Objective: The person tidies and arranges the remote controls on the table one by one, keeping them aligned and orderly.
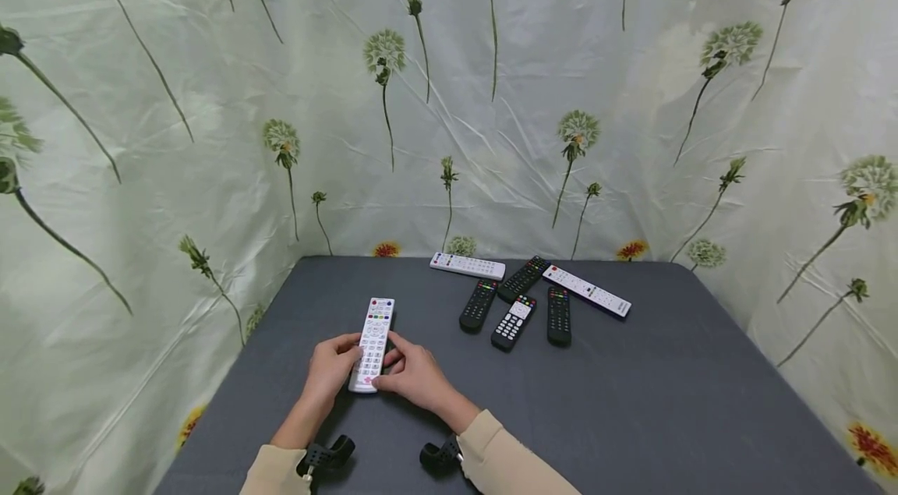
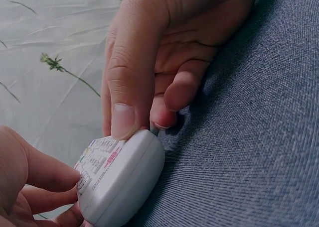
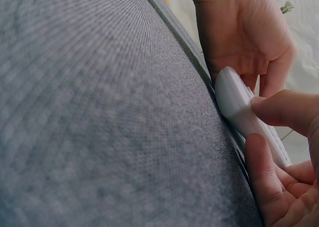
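A white remote control (image 1: 374,335) with rows of buttons and a pink logo near its lower end is held between both hands. My left hand (image 1: 330,372) pinches its left long edge, thumb on the button face. On the opposite edge, my right hand (image 1: 418,380) grips the remote, its thumb (image 2: 124,120) pressing close to the pink logo in the left wrist view. The rounded white end of the remote (image 3: 234,95) sits close over the cloth in the right wrist view. My right fingers (image 3: 261,170) are partly tucked beside its underside.
On the dark grey table (image 1: 645,401), several remotes lie grouped at the back: a white one (image 1: 468,266), another white one (image 1: 588,291), and black ones such as the one with white buttons (image 1: 514,322). A floral curtain (image 1: 491,129) hangs behind the table.
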The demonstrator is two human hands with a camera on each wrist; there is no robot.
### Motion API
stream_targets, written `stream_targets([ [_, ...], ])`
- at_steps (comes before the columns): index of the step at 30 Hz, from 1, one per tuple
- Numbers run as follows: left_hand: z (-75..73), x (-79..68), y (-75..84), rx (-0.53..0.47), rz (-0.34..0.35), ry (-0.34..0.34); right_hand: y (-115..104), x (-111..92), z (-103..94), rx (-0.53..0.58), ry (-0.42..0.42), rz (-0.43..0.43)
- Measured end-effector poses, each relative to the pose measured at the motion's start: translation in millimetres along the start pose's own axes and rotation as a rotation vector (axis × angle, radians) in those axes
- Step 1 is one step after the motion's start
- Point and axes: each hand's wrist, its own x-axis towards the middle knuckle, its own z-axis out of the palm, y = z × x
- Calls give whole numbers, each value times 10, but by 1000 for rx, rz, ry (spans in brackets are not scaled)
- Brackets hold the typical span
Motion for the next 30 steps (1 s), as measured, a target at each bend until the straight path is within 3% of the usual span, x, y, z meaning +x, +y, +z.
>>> stream_targets([
  [11,4,11,-10,10,29,19,-16,16,-21,-57,5,-12],
  [21,-74,18,-67,52,33,19,-16,16,20,13,-44,-30],
  [30,-25,23,-43,49,46,70,-15,23,-17,12,-45,-35],
])
